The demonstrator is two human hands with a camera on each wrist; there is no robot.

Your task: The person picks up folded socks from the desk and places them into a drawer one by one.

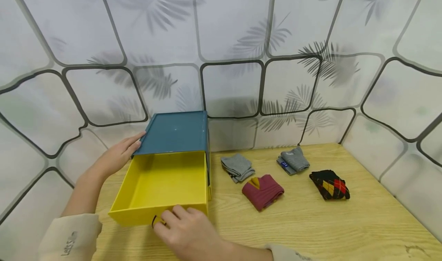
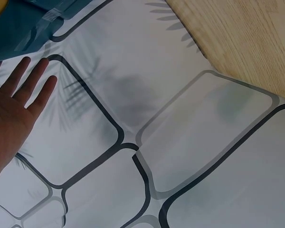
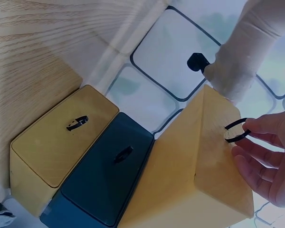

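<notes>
A small drawer cabinet with a blue-teal top [image 1: 176,132] stands on the wooden table against the backdrop. Its yellow top drawer [image 1: 169,180] is pulled well out, and nothing lies inside. On the drawer's front, my right hand [image 1: 190,230] pinches the black loop handle [image 3: 236,130] between thumb and finger. With fingers fairly straight, my left hand [image 1: 119,155] rests against the cabinet's left side near the top edge. Below the pulled drawer, the right wrist view shows a closed teal drawer [image 3: 107,173] and a closed yellow drawer [image 3: 64,135], each with a black loop.
To the cabinet's right lie folded grey socks [image 1: 237,167], maroon socks [image 1: 263,192], grey socks with a blue label [image 1: 293,161] and argyle socks [image 1: 329,185]. Patterned white curtains [image 1: 231,88] enclose the wooden table [image 1: 310,226] at the back and sides.
</notes>
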